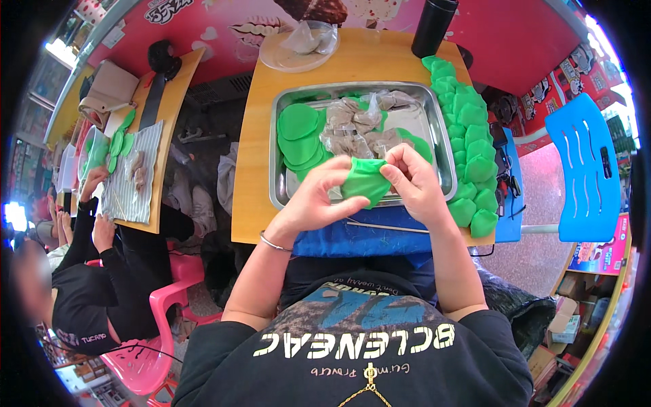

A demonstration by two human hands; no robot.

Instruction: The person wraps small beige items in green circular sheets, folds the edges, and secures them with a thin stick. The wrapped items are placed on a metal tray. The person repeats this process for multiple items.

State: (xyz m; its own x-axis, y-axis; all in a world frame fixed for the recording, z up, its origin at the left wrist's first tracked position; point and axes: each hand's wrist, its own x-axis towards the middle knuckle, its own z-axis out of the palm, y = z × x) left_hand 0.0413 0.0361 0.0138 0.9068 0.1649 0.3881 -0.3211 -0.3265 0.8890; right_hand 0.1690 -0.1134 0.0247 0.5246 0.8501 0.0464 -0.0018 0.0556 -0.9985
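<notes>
Both my hands are over the near edge of a metal tray (277, 193), holding a green cloth piece (366, 183) between them. My left hand (324, 195) has its fingers and thumb around the left side of the piece. With my right hand (412, 178) I pinch its upper right edge. The cloth looks gathered and bulging; whether anything is inside is hidden. In the tray lie flat round green cloth pieces (298, 132) and clear plastic bags (346, 125) of grey-brown material. Below my hands, thin sticks (390, 226) lie near the table edge.
A long heap of green cupped pieces (468, 136) runs along the table's right side. At the back stand a clear plastic bowl (278, 55) and a black cylinder (434, 28). A blue chair (582, 166) is at right. Another person (88, 298) works at a left table.
</notes>
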